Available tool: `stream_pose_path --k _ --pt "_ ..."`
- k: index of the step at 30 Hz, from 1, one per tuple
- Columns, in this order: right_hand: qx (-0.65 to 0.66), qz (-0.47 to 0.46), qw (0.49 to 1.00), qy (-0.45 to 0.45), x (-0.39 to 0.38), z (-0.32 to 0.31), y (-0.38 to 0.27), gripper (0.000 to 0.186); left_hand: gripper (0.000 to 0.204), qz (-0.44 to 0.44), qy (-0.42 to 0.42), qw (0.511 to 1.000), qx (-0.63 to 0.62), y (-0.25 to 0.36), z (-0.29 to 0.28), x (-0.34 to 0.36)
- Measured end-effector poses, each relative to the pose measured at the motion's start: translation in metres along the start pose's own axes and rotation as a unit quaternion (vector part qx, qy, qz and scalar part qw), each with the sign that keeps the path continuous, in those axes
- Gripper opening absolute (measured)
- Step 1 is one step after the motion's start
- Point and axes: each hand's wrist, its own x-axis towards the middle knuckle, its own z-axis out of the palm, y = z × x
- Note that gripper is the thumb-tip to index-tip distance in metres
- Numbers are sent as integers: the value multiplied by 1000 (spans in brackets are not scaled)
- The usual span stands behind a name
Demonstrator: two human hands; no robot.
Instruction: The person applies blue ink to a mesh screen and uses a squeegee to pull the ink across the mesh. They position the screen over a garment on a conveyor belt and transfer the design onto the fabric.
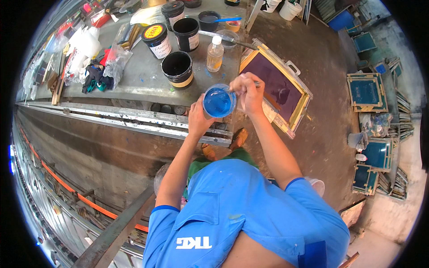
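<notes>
By the table (138,76), left hand (199,118) around cup (219,115), right hand (249,92) clenched on obscured object (257,84)

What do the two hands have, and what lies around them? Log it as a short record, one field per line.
left hand: holding the round clear plastic cup from its left side
right hand: closed by the cup's right rim, gripping a slim object, mostly hidden
cup contents: glossy blue liquid
grey table: bears a clear plastic bottle with white cap, an open round black tub with tan band and a round black tub with yellow-topped lid
right of table: rectangular wooden-framed purple panel
</notes>
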Motion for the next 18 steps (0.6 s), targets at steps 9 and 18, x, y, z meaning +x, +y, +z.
stream_pose_path --k 9,18 --pt "-72 -10 997 6 0 -12 1 30 101 8 2 1000 11 -2 -1 0" --pt "-137 30 990 -20 -2 -19 -14 30 101 28 9 999 19 -5 3 -1"
